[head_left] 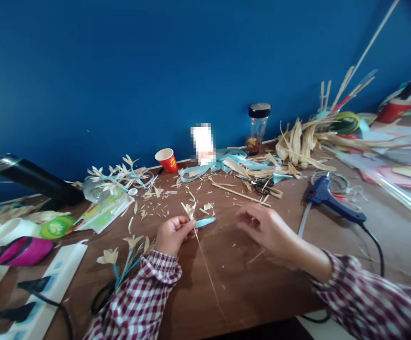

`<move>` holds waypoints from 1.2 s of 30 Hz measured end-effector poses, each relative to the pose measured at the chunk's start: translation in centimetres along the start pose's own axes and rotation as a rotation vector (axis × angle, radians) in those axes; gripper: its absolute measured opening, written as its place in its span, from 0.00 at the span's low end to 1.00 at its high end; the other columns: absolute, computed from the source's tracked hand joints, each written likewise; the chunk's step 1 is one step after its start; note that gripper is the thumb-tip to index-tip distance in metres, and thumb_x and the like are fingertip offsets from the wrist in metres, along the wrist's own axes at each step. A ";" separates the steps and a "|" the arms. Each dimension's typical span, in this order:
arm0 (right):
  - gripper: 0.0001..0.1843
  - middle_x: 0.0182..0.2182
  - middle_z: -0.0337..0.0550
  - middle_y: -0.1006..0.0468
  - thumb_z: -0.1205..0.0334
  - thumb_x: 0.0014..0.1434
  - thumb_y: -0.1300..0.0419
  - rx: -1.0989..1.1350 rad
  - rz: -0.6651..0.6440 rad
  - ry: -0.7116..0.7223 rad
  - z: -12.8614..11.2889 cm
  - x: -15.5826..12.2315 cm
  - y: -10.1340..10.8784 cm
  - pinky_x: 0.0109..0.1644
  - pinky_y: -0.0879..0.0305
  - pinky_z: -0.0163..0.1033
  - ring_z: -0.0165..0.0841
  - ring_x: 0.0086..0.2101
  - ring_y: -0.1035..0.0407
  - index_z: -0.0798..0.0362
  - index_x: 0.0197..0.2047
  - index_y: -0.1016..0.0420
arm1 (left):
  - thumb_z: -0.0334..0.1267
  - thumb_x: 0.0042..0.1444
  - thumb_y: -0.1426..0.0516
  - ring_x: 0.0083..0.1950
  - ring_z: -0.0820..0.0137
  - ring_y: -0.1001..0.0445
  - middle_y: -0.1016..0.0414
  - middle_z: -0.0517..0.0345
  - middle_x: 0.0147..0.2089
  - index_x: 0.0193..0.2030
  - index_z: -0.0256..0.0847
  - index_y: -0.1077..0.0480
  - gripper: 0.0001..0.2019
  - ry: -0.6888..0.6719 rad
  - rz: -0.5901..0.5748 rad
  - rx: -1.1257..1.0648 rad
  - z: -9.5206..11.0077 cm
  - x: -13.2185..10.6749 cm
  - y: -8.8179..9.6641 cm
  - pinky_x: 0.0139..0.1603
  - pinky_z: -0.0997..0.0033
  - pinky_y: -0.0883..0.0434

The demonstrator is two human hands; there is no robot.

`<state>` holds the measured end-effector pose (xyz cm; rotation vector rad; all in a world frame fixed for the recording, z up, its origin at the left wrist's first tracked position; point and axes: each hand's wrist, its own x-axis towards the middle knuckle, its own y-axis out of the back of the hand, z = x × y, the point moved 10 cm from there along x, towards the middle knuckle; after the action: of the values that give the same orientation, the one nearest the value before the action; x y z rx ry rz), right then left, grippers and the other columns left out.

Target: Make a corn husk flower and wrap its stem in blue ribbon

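Left hand (173,235) is pinching a cream, petalled, husk-like flower (189,210), ideally firmly; right hand (264,231) is hovering, fingers loosely parted

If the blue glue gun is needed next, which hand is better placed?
Probably the right hand: it looks empty and is nearer the glue gun, while the left hand pinches a husk flower.

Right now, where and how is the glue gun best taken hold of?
Probably by the handle, from above on the near right side: the glue gun lies with its handle angled rightward toward the wearer and its nozzle toward the wall.
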<state>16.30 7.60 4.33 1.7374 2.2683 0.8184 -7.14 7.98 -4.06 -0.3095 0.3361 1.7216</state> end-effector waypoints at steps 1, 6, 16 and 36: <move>0.07 0.29 0.40 0.25 0.66 0.53 0.41 -0.066 -0.123 0.055 -0.6 -0.7 -0.7 0.34 0.40 0.35 0.32 0.29 0.33 0.50 0.36 0.25 | 0.39 0.39 0.33 0.24 0.73 0.25 0.23 0.56 0.23 0.30 0.35 0.29 0.14 -0.003 0.007 -0.009 0.0 0.0 0.2 0.24 0.79 0.29; 0.07 0.31 0.41 0.23 0.68 0.53 0.40 -0.115 -0.411 0.180 -1.9 -2.1 -3.0 0.36 0.38 0.36 0.33 0.32 0.31 0.51 0.36 0.23 | 0.40 0.42 0.34 0.26 0.73 0.24 0.23 0.56 0.25 0.33 0.35 0.29 0.14 -0.012 -0.027 -0.035 -0.1 -0.1 0.4 0.27 0.78 0.27; 0.10 0.30 0.44 0.23 0.64 0.58 0.44 -0.082 -0.026 0.139 -4.4 6.3 1.8 0.31 0.40 0.31 0.29 0.30 0.33 0.59 0.31 0.23 | 0.42 0.37 0.33 0.24 0.75 0.26 0.25 0.61 0.21 0.28 0.36 0.31 0.15 -0.011 -0.033 -0.062 0.5 -1.3 0.2 0.26 0.79 0.28; 0.05 0.23 0.38 0.23 0.64 0.50 0.40 0.063 -0.312 -0.049 -0.5 2.0 -7.7 0.26 0.43 0.29 0.28 0.25 0.32 0.56 0.28 0.24 | 0.40 0.38 0.34 0.24 0.74 0.29 0.27 0.61 0.22 0.25 0.35 0.31 0.12 -0.108 -0.165 0.102 1.3 -3.7 -4.2 0.27 0.76 0.30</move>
<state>9.05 8.01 1.13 1.3576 2.4673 0.6401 -2.42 5.85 -1.65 -0.1642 0.3098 1.5469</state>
